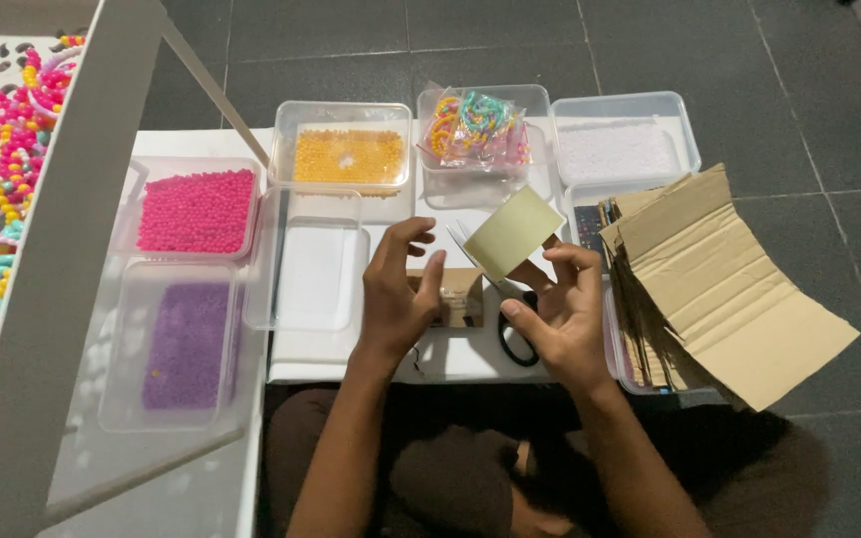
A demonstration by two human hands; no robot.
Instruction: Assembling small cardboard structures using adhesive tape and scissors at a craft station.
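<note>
Right hand (562,304) pinches a pale card (512,231); left hand (398,294), curled, half hides a small box (460,294).

— Where can free room be found on the white table (351,361)?

— A bare strip is left along its near edge, beside the scissors (518,337).

— What is blocked?

— The far edge is lined by bead tubs (343,147); the left side is closed by a pink tub (194,207) and a purple tub (183,344); the right edge is overhung by stacked cardboard (729,289).
</note>
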